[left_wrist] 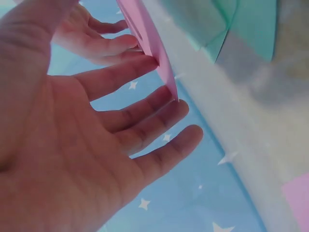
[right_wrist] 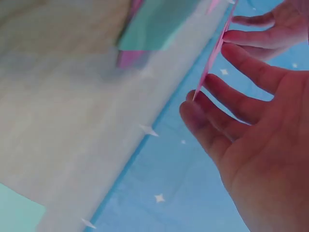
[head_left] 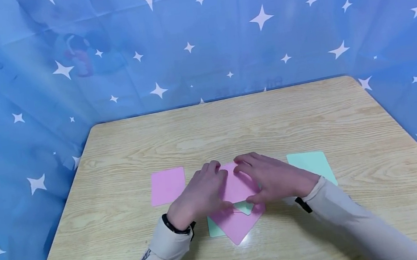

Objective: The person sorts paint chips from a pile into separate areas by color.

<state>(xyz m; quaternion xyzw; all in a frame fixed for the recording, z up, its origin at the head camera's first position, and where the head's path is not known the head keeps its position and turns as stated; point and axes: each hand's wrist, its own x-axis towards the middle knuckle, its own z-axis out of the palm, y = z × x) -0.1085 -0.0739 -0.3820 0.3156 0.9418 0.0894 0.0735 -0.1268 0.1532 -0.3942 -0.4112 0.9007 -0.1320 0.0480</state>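
Observation:
My left hand [head_left: 202, 192] and right hand [head_left: 276, 179] hold a square pink card [head_left: 238, 187] between them, one at each side. In the left wrist view, the fingertips touch the edge of this card [left_wrist: 152, 46]. Several right fingertips meet its edge [right_wrist: 212, 63] in the right wrist view. The card is raised over a loose pile. In that pile, a pink card [head_left: 238, 229] with a corner toward me overlaps a mint card [head_left: 216, 230]. Another mint corner [head_left: 245, 207] shows just under the held card. My hands hide part of the pile.
A separate pink card [head_left: 167, 186] lies flat left of my hands, and a mint card [head_left: 312, 164] lies to the right, partly behind my right arm. The wooden table [head_left: 217, 133] meets a blue curtain [head_left: 220, 36] with white stars at its back edge.

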